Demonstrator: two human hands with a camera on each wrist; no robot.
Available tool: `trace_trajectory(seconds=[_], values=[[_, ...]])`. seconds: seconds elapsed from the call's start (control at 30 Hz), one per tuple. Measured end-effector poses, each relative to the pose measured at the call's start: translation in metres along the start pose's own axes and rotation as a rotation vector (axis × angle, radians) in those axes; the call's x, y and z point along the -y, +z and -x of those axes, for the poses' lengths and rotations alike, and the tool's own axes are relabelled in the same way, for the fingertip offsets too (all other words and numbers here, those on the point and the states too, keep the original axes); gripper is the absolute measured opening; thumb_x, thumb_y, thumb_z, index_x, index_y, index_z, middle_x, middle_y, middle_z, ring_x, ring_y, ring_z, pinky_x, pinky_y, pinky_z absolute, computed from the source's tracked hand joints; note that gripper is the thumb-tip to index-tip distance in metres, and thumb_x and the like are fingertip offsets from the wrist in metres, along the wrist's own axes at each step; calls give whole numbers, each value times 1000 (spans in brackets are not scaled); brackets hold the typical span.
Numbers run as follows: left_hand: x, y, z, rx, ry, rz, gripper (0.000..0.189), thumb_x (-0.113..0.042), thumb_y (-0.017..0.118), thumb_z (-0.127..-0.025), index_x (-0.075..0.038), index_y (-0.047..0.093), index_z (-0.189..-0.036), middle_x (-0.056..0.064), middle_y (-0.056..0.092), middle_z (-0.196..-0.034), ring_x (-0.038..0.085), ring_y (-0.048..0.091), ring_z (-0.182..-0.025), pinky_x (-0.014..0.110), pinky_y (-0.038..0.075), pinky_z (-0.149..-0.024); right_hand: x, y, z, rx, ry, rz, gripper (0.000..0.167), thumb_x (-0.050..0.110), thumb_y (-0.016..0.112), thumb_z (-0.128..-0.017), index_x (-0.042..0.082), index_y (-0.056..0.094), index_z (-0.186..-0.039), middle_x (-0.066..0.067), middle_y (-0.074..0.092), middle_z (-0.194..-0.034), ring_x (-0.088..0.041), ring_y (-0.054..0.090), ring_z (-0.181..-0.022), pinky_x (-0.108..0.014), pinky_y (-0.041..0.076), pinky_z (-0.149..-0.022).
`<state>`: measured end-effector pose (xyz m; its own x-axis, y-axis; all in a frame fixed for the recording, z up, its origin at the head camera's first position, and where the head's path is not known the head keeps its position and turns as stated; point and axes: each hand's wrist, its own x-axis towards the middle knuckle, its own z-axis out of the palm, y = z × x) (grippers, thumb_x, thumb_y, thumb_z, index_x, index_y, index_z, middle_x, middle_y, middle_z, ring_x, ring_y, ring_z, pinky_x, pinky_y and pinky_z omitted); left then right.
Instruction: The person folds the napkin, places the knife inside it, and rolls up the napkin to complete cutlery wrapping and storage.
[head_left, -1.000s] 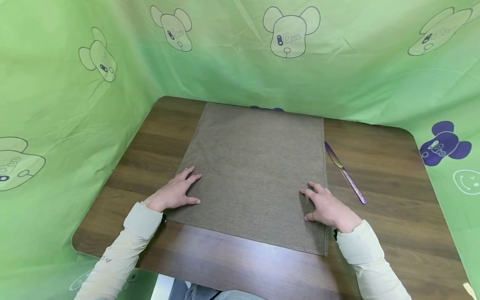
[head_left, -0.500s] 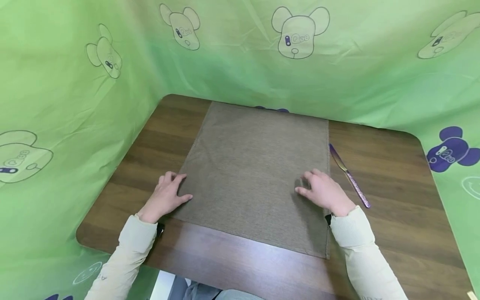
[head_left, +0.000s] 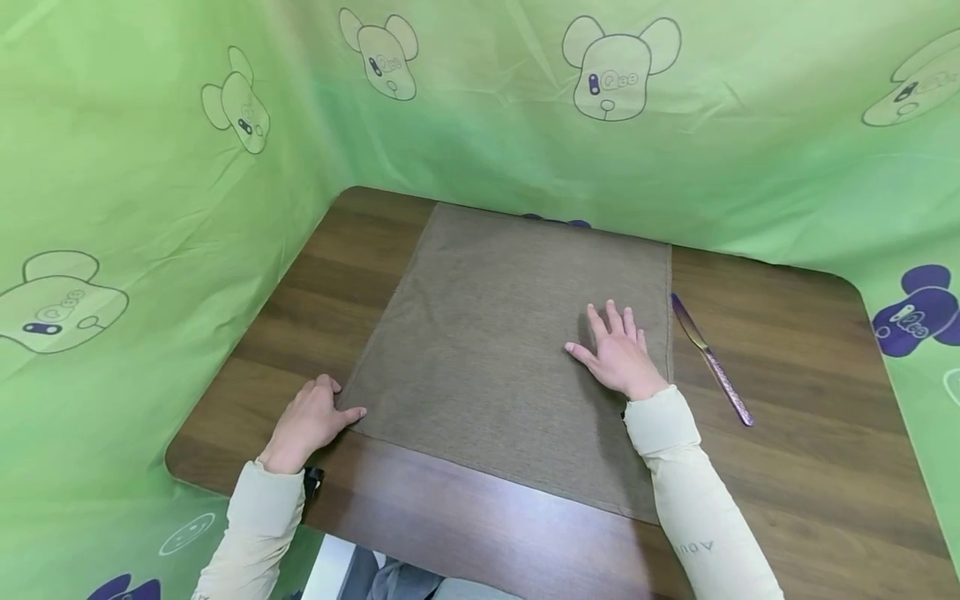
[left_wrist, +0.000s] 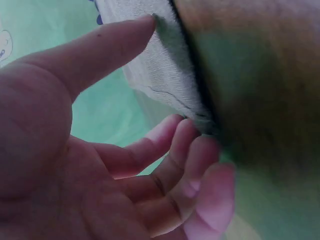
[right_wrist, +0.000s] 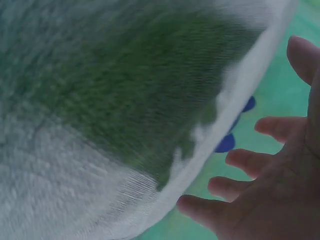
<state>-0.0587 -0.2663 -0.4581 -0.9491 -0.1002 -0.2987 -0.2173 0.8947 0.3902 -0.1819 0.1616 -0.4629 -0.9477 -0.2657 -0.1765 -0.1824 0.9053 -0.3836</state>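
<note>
A large grey-brown cloth (head_left: 517, 350) lies spread over the wooden table, its stitched edges showing. At its near left corner is my left hand (head_left: 303, 423). In the left wrist view the left thumb (left_wrist: 115, 47) lies against the cloth (left_wrist: 165, 65), and the bent fingertips meet its edge, with a gap between thumb and fingers. My right hand (head_left: 618, 354) is spread over the cloth's right half, fingers straight and apart. The right wrist view shows those fingers (right_wrist: 245, 162) stretched out above the cloth (right_wrist: 125, 100), holding nothing.
To the right of the cloth, a table knife (head_left: 711, 358) with a purple glittery handle lies on the wood, its tip near the cloth's edge. Green printed curtains (head_left: 480, 125) surround the wooden table (head_left: 810, 400) at the back and sides.
My left hand has drawn back along the cloth's left edge to the near corner. My right hand has moved forward and inward over the cloth, its fingers spreading. The view has shifted slightly.
</note>
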Motion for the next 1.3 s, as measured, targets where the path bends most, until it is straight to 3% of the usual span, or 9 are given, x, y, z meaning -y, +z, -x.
trace_trajectory(seconds=[0.27,0.43,0.57,0.77,0.9,1.03,1.1,1.2,1.3], values=[[3,-2,-1,-3,17,15,40,-35,72,-83,3,60,-91,19,65,-91,36,61,-86,47,49,-76,-2,7,-11,81,24,14,82,51,46,-98,5,9,-155,-30,-5,-158,-55,-9,-143,-77,2,-105],[6,0,1,-17,41,38,44,-35,71,-84,-9,42,-64,1,37,-64,19,41,-63,31,34,-56,-1,9,-14,136,47,24,84,54,44,-97,6,8,-155,-29,-8,-158,-54,-12,-143,-78,-2,-104],[10,4,3,-53,53,80,50,-34,69,-87,-14,31,-62,-3,25,-63,15,32,-60,28,26,-56,0,7,-15,176,70,29,83,54,44,-97,6,8,-155,-28,-10,-159,-54,-13,-143,-78,-3,-104],[7,9,2,-156,39,179,40,-28,67,-88,-9,40,-66,5,41,-72,21,43,-68,30,32,-63,2,3,-16,211,92,36,84,54,44,-97,6,8,-155,-29,-11,-158,-55,-13,-142,-78,-2,-104],[-3,15,3,-211,-24,350,25,-22,65,-89,-3,54,-76,15,58,-100,27,54,-89,34,38,-76,2,2,-16,219,97,31,84,54,45,-97,6,7,-155,-29,-12,-158,-55,-13,-142,-79,-2,-103],[-17,21,3,-218,-99,653,23,-17,60,-93,5,56,-89,16,55,-131,26,51,-116,29,37,-91,1,3,-16,218,94,27,84,53,45,-97,5,8,-155,-29,-11,-158,-55,-13,-142,-79,-2,-103],[-24,23,3,-219,-134,819,21,-14,55,-95,7,55,-99,15,54,-131,22,50,-116,23,38,-90,1,3,-16,217,92,30,85,53,45,-97,5,8,-155,-29,-11,-158,-55,-12,-142,-79,-2,-103],[-31,26,2,-238,-170,1029,21,-9,49,-97,6,52,-109,7,57,-118,11,52,-104,17,41,-83,1,3,-17,218,91,37,85,54,44,-97,5,7,-155,-29,-11,-158,-55,-13,-142,-79,-2,-103],[-37,28,1,-259,-185,1190,14,-6,44,-96,0,50,-108,-2,56,-100,6,52,-88,18,42,-76,1,3,-17,224,95,42,84,54,44,-97,6,6,-155,-28,-12,-158,-55,-13,-142,-78,-2,-103]])
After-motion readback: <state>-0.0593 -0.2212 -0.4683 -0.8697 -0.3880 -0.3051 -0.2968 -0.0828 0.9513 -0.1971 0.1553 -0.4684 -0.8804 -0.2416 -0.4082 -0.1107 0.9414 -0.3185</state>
